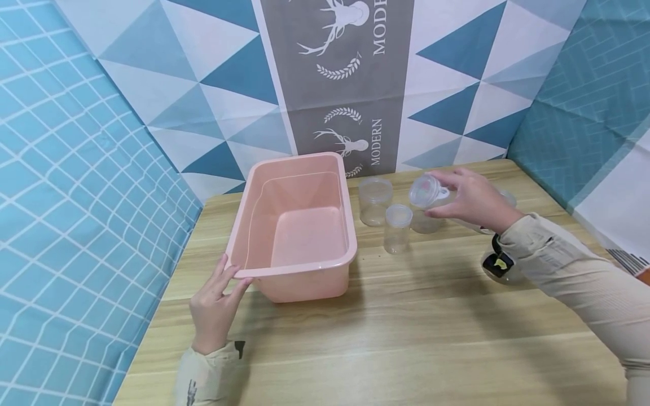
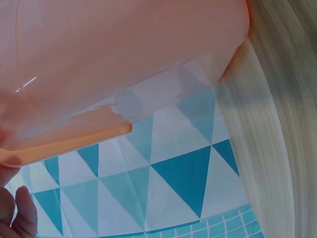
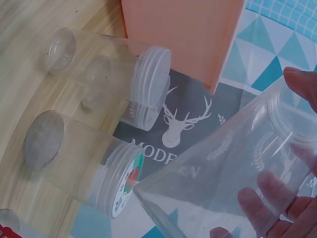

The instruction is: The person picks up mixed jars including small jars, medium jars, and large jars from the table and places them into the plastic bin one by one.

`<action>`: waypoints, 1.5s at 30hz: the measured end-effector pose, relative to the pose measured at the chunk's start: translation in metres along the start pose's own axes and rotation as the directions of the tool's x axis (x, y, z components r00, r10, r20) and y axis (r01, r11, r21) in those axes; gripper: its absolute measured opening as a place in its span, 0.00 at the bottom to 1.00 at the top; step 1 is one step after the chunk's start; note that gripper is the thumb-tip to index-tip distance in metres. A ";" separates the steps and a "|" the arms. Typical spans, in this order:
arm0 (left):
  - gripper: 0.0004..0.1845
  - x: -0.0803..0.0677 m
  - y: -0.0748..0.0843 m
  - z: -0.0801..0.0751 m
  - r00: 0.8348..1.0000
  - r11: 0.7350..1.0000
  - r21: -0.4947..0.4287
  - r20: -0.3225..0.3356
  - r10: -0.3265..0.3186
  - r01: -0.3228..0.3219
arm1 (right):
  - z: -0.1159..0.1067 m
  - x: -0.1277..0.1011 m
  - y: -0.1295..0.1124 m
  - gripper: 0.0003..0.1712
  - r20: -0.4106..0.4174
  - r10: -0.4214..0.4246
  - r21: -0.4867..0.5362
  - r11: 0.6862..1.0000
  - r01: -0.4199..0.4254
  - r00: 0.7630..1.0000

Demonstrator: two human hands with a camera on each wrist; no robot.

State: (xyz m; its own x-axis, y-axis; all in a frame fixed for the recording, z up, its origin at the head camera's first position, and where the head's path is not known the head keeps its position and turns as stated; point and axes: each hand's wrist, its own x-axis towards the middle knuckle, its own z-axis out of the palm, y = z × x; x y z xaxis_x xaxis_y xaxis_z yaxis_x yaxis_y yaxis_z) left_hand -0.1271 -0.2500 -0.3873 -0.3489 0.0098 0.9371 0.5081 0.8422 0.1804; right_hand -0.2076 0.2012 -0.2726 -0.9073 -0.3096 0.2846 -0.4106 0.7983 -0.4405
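The right hand (image 1: 472, 200) grips a clear jar (image 1: 426, 192), tilted, lifted above the other jars (image 1: 386, 211) on the wooden table (image 1: 406, 338). The left hand (image 1: 215, 304) rests straight fingers on the pink tub (image 1: 299, 225)'s near rim.

Head view high, downward; wrist views close; all share pink tub (image 1: 299, 225).

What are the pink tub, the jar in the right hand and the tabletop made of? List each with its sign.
Pink tub: looks like moulded plastic, smooth with a soft sheen; the wall pattern shows faintly through its side in the left wrist view.
Jar held by the right hand: clear plastic most likely, fingers visible through it.
Tabletop: pale wood grain, perhaps laminate, matte.
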 end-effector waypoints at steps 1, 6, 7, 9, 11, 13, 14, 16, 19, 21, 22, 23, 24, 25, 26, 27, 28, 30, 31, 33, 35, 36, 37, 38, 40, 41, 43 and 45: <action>0.32 0.000 0.000 0.000 1.000 1.000 -0.002 -0.009 0.004 -0.004 | 0.000 0.000 0.000 0.44 0.000 -0.002 -0.002 1.000 0.002 1.000; 0.32 0.002 0.002 0.002 0.999 1.000 -0.014 -0.046 0.018 -0.018 | -0.001 0.003 -0.002 0.44 0.000 -0.013 -0.014 1.000 0.013 1.000; 0.32 0.001 0.002 0.003 0.999 1.000 -0.012 -0.051 0.020 -0.020 | -0.002 0.003 -0.003 0.44 -0.001 -0.016 -0.016 1.000 0.016 1.000; 0.32 0.001 0.002 0.003 0.998 1.000 -0.010 -0.060 0.022 -0.022 | -0.002 0.004 -0.003 0.43 -0.001 -0.021 -0.014 1.000 0.021 1.000; 0.32 0.000 0.002 0.004 0.998 1.000 -0.006 -0.065 0.023 -0.023 | -0.002 0.005 -0.004 0.43 -0.001 -0.026 -0.011 1.000 0.026 1.000; 0.32 -0.001 0.002 0.004 0.998 1.000 -0.004 -0.067 0.020 -0.021 | -0.001 0.005 -0.005 0.42 -0.004 -0.032 -0.006 0.999 0.032 0.999; 0.32 -0.001 0.002 0.004 0.998 1.000 -0.004 -0.066 0.019 -0.020 | -0.001 0.005 -0.006 0.42 -0.005 -0.033 -0.006 0.999 0.033 0.999; 0.32 -0.001 0.003 0.004 0.998 1.000 -0.001 -0.063 0.017 -0.017 | 0.000 0.006 -0.008 0.42 -0.010 -0.036 -0.004 0.999 0.036 0.999; 0.31 -0.001 0.003 0.003 0.998 1.000 0.000 -0.061 0.017 -0.017 | 0.000 0.006 -0.010 0.42 -0.018 -0.039 0.003 0.999 0.039 0.999; 0.31 0.000 0.003 0.003 0.998 1.000 0.001 -0.060 0.018 -0.018 | 0.000 0.007 -0.011 0.42 -0.016 -0.034 0.014 0.999 0.034 0.999; 0.31 0.000 0.003 0.003 0.998 1.000 0.001 -0.060 0.017 -0.017 | 0.000 0.007 -0.012 0.43 -0.012 -0.032 0.018 0.999 0.032 0.999; 0.31 0.000 0.003 0.003 0.998 1.000 0.000 -0.058 0.017 -0.017 | 0.000 0.008 -0.013 0.44 -0.009 -0.029 0.023 0.999 0.029 1.000; 0.31 0.000 0.003 0.003 0.998 1.000 0.002 -0.055 0.016 -0.016 | 0.000 0.008 -0.013 0.44 -0.002 -0.026 0.027 0.999 0.026 1.000; 0.31 0.000 0.004 0.003 0.999 1.000 0.005 -0.052 0.016 -0.016 | 0.000 0.009 -0.014 0.45 0.002 -0.024 0.027 0.999 0.024 1.000; 0.31 0.000 0.004 0.002 0.999 1.000 0.006 -0.049 0.016 -0.016 | 0.000 0.009 -0.015 0.45 0.007 -0.023 0.026 0.999 0.022 1.000; 0.31 0.000 0.004 0.002 0.999 1.000 0.007 -0.047 0.015 -0.015 | 0.001 0.010 -0.015 0.45 0.010 -0.020 0.022 1.000 0.019 1.000; 0.31 0.000 0.004 0.001 0.999 1.000 0.008 -0.045 0.014 -0.014 | 0.001 0.011 -0.016 0.45 0.016 -0.020 0.026 0.999 0.019 1.000; 0.31 0.000 0.004 0.000 0.999 1.000 0.011 -0.043 0.017 -0.017 | 0.002 0.014 -0.017 0.43 0.023 -0.010 0.063 0.998 0.008 1.000; 0.31 -0.001 0.004 0.000 0.999 1.000 0.011 -0.041 0.017 -0.017 | 0.003 0.015 -0.018 0.42 0.028 0.002 0.086 0.996 -0.005 1.000; 0.31 -0.001 0.004 0.000 0.999 1.000 0.009 -0.037 0.017 -0.017 | 0.004 0.016 -0.021 0.40 0.039 0.025 0.141 0.990 -0.030 0.999; 0.31 -0.001 0.003 0.000 0.999 1.000 0.011 -0.034 0.020 -0.019 | 0.005 0.018 -0.023 0.38 0.047 0.038 0.189 0.981 -0.047 0.998; 0.30 -0.001 0.003 -0.001 0.999 1.000 0.011 -0.033 0.021 -0.020 | 0.005 0.018 -0.024 0.38 0.050 0.039 0.197 0.979 -0.048 0.998; 0.30 -0.001 0.003 -0.001 0.999 1.000 0.010 -0.034 0.022 -0.021 | 0.005 0.019 -0.025 0.37 0.051 0.033 0.196 0.980 -0.043 0.998; 0.30 -0.001 0.003 -0.001 0.999 1.000 0.010 -0.034 0.022 -0.022 | 0.005 0.020 -0.026 0.37 0.051 0.025 0.197 0.980 -0.035 0.998; 0.30 0.000 0.003 0.000 0.999 1.000 0.010 -0.036 0.023 -0.022 | 0.005 0.021 -0.028 0.37 0.054 0.007 0.200 0.980 -0.018 0.998; 0.30 0.000 0.003 0.000 0.999 1.000 0.009 -0.037 0.021 -0.021 | 0.005 0.022 -0.029 0.37 0.056 0.000 0.204 0.979 -0.012 0.998; 0.31 0.000 0.002 0.000 0.999 1.000 0.010 -0.038 0.020 -0.019 | 0.005 0.023 -0.030 0.37 0.053 -0.013 0.207 0.978 0.001 0.998; 0.31 -0.001 0.002 0.000 0.999 1.000 0.009 -0.038 0.017 -0.017 | 0.005 0.024 -0.032 0.38 0.046 -0.024 0.205 0.979 0.014 0.999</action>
State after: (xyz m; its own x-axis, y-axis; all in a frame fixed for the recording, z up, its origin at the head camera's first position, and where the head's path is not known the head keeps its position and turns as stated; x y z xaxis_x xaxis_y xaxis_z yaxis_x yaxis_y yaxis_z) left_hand -0.1261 -0.2481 -0.3879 -0.3104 0.0037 0.9506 0.5067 0.8467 0.1621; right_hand -0.2170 0.1651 -0.2562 -0.9005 -0.3521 0.2552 -0.4329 0.6710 -0.6019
